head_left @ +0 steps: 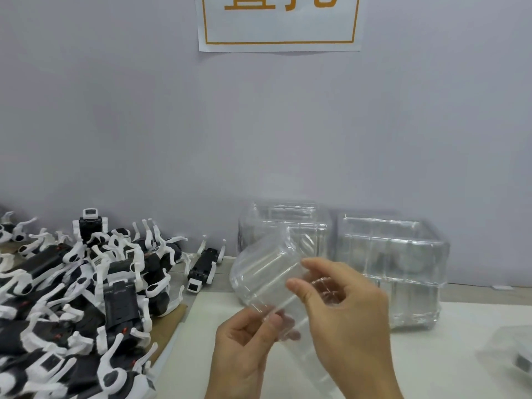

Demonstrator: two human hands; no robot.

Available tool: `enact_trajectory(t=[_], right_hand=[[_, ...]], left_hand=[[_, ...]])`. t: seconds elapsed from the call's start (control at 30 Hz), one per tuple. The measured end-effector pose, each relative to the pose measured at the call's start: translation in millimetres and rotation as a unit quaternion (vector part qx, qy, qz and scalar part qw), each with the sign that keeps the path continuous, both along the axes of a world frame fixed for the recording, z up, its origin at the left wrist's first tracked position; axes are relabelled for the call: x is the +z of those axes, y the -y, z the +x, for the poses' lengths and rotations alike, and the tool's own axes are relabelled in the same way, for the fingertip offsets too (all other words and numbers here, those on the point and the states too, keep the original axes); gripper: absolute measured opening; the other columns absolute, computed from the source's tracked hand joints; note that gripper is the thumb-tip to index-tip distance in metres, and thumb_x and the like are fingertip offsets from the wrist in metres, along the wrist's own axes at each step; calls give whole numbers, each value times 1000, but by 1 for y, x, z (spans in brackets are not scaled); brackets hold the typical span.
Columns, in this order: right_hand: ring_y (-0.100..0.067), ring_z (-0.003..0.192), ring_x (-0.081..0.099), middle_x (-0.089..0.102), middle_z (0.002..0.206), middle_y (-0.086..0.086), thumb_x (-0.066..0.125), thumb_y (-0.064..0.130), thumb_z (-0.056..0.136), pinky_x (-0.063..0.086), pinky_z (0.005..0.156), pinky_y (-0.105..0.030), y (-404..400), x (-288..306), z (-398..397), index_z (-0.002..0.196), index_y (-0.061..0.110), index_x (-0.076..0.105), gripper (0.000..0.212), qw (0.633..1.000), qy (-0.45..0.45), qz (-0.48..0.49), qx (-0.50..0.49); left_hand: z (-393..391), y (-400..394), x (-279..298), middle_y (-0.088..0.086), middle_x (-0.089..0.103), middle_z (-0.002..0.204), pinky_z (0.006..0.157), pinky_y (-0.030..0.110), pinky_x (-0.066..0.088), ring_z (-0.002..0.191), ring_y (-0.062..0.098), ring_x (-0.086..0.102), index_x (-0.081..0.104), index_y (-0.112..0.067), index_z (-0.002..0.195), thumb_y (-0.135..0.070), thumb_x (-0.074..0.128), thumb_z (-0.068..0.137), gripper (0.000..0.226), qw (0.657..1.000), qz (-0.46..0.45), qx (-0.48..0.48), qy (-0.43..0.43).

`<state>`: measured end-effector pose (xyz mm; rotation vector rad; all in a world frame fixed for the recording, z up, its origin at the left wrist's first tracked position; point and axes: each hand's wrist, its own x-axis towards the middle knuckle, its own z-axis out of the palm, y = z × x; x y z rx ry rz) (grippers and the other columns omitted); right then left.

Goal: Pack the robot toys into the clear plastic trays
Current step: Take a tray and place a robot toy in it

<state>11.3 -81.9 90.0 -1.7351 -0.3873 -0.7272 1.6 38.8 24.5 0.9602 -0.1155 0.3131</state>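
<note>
I hold a clear plastic tray tilted in the air above the white table. My left hand pinches its lower edge from below. My right hand grips its right side, thumb and fingers curled round the plastic. A big pile of black-and-white robot toys lies on the left. One robot toy lies apart, just left of the held tray.
Two stacks of clear trays stand against the grey wall behind my hands. Another clear tray with something dark in it shows at the right edge. A paper sign hangs on the wall.
</note>
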Motion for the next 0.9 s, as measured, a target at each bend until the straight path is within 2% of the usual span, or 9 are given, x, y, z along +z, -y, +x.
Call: enact_trajectory(t=[0.17, 0.23, 0.3, 0.37, 0.43, 0.53, 0.67, 0.8, 0.9], right_hand=[[-5, 69, 66, 71, 74, 16, 88, 17, 70, 49, 60, -12, 11, 1, 3, 80, 37, 73, 27, 997, -51, 66, 1], [-4, 65, 65, 71, 71, 14, 87, 18, 71, 47, 58, -10, 19, 4, 4, 79, 35, 74, 23, 993, -68, 101, -2], [-5, 60, 65, 72, 69, 11, 87, 20, 71, 47, 56, -10, 31, 11, 6, 76, 33, 75, 19, 989, -74, 129, -7], [-7, 60, 66, 73, 70, 9, 85, 22, 71, 49, 56, -11, 51, 19, 8, 74, 31, 76, 13, 984, -61, 165, -22], [-5, 61, 66, 74, 73, 9, 82, 32, 69, 52, 58, -13, 77, 28, 8, 78, 34, 77, 10, 975, -45, 216, -36], [-7, 62, 69, 76, 79, 5, 81, 49, 55, 55, 60, -13, 116, 34, 5, 82, 33, 78, 32, 963, -57, 263, -27], [-9, 64, 70, 76, 84, 2, 85, 72, 33, 55, 59, -14, 146, 34, 2, 90, 33, 78, 70, 972, -133, 192, -1], [-11, 61, 70, 74, 77, 2, 80, 51, 47, 52, 55, -14, 145, 37, 1, 86, 36, 76, 42, 979, -169, 106, 29], [-11, 61, 67, 72, 71, 6, 86, 33, 59, 49, 54, -13, 134, 38, -2, 79, 38, 74, 24, 976, -206, -29, 70]], left_hand=[[3, -1, -3, 31, 71, 82, 64, 35, 58, 63, 42, 70, 77, -5, 86, -45, 96, 48, 58, 997, 62, 40, 6], [4, -3, -3, 28, 72, 80, 64, 36, 59, 63, 41, 71, 78, -10, 84, -36, 91, 54, 42, 995, 73, 67, 4], [3, -6, 0, 24, 73, 74, 60, 36, 60, 61, 36, 71, 79, -13, 78, -15, 84, 65, 14, 993, 75, 94, 17], [0, -12, 3, 17, 72, 66, 53, 33, 59, 56, 27, 71, 79, -15, 69, 3, 73, 68, 19, 990, 38, 136, 20], [-2, -22, 12, 8, 70, 60, 49, 28, 57, 52, 18, 69, 77, -18, 63, -2, 56, 71, 29, 983, -41, 180, 22], [-7, -30, 33, -1, 71, 61, 51, 24, 57, 52, 13, 68, 76, -22, 60, -12, 51, 74, 30, 973, -107, 200, 36], [0, -16, 85, -7, 73, 75, 69, 25, 59, 71, 12, 73, 73, -24, 65, -17, 53, 84, 29, 982, -119, 111, 96], [52, 1, 136, -2, 76, 92, 74, 30, 61, 89, 19, 75, 69, -18, 79, -16, 58, 90, 16, 969, -225, 28, 93], [95, 23, 140, 5, 75, 98, 94, 37, 56, 89, 21, 74, 63, -12, 101, -14, 53, 99, 10, 981, -192, 19, -13]])
